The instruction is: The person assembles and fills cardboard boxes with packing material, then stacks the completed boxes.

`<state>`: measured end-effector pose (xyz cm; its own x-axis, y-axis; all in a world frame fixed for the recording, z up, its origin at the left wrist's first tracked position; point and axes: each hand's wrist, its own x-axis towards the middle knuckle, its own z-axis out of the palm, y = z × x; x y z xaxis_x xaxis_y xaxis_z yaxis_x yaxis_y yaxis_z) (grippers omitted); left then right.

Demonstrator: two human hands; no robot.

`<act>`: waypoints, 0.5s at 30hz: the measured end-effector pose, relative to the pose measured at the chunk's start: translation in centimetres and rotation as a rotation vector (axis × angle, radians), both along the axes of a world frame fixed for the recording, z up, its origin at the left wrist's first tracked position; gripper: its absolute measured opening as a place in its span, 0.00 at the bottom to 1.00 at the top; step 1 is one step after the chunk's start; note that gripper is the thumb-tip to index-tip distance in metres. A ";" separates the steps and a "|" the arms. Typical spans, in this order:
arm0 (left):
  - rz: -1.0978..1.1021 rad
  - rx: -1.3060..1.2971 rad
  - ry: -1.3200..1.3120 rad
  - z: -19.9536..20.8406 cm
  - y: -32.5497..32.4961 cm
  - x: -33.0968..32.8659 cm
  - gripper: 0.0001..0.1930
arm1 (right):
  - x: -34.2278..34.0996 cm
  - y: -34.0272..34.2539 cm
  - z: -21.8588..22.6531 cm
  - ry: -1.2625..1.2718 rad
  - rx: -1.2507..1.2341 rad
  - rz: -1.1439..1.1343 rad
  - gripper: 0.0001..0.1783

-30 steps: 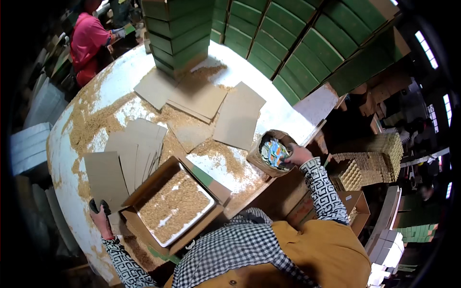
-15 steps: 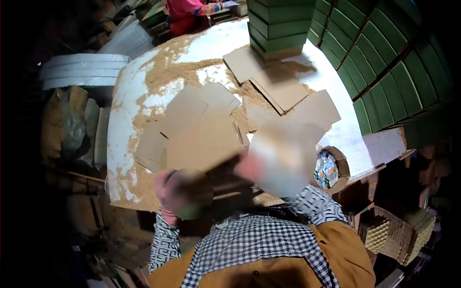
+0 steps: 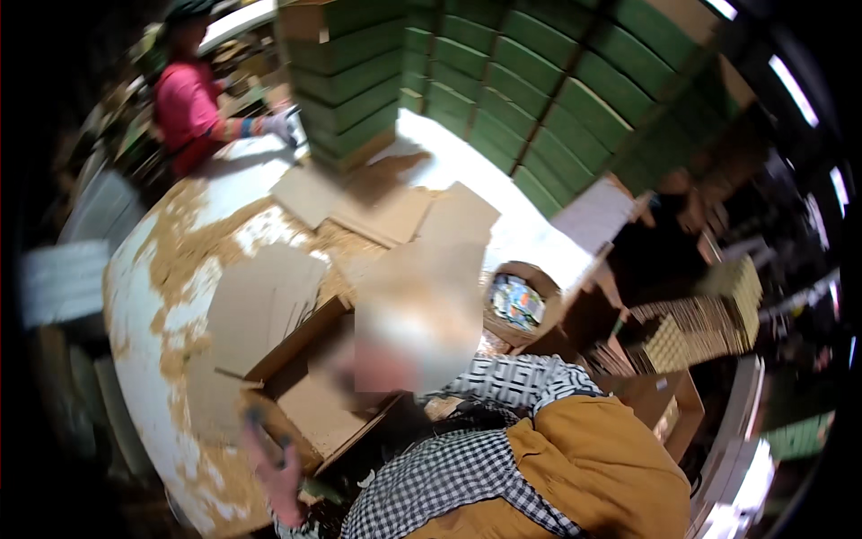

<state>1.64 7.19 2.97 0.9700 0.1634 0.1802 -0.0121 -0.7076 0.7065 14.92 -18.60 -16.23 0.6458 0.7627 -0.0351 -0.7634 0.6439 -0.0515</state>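
An open cardboard box (image 3: 316,402) stands tilted on the near side of the table, with its inside facing up. Beside its left end is my left hand (image 3: 275,472), fingers apart and some dark marks on the fingertips; whether it touches the box wall is unclear. My right hand (image 3: 379,366) reaches over the box's right part. A blurred pale patch covers most of it, so its fingers and anything in them are hidden. Flat cardboard pieces (image 3: 260,296) lie just beyond the box.
Sawdust-like tan powder covers parts of the white table (image 3: 135,296). A round container (image 3: 536,331) of colourful packets stands at right. Green boxes (image 3: 346,81) are stacked at the back, with more (image 3: 539,99) along the right. Across the table is a person in pink (image 3: 187,108).
The view has swung to the right, so the table sits further left. The box's open inside now shows between my hands. My left hand's spread fingers have become visible.
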 end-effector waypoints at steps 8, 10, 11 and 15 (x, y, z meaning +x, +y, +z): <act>0.165 -0.142 0.444 -12.6 -2.2 0.3 0.35 | -2.1 -2.1 -5.3 0.067 0.316 0.086 0.15; 0.200 -0.323 0.465 -13.5 -0.4 0.3 0.35 | -1.9 -1.7 -4.5 0.012 0.207 0.009 0.15; 0.266 -0.373 0.402 -15.8 2.3 -1.0 0.33 | -2.2 -1.3 -2.5 -0.054 0.052 -0.036 0.16; 0.301 -0.819 0.414 -14.6 2.0 -0.3 0.26 | -4.5 -4.2 10.8 -0.671 -1.005 -0.180 0.20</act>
<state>1.34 9.15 -11.62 0.8282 0.3382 -0.4469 0.4503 0.0734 0.8899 10.42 -22.77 -5.42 0.8561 0.4857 -0.1765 -0.2978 0.1846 -0.9366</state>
